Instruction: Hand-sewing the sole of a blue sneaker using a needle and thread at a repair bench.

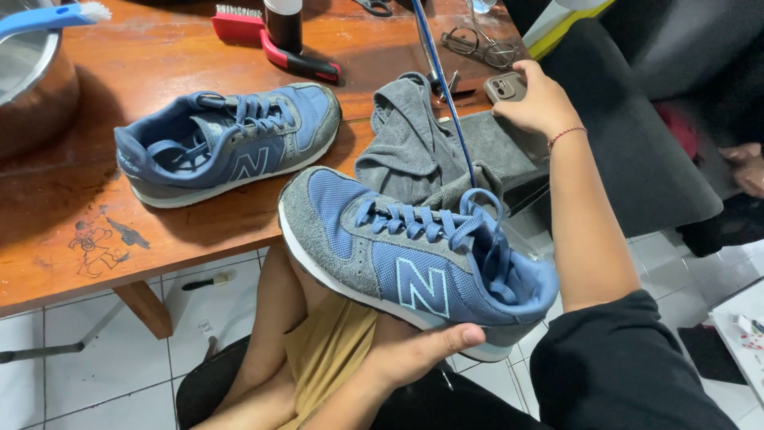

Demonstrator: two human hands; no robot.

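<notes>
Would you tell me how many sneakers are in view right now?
2. One blue-and-grey sneaker lies on the wooden table; the other sneaker is held off the table's edge, cupped from below by the left hand. None seems hidden.

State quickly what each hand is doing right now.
Left hand: closed under the heel of the blue and grey shoe, holding it up.
Right hand: closed around a phone at the table edge.

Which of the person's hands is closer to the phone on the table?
The right hand: its fingers touch the phone at the table's far edge. The left hand is well below it, holding the blue-grey shoe from underneath.
</notes>
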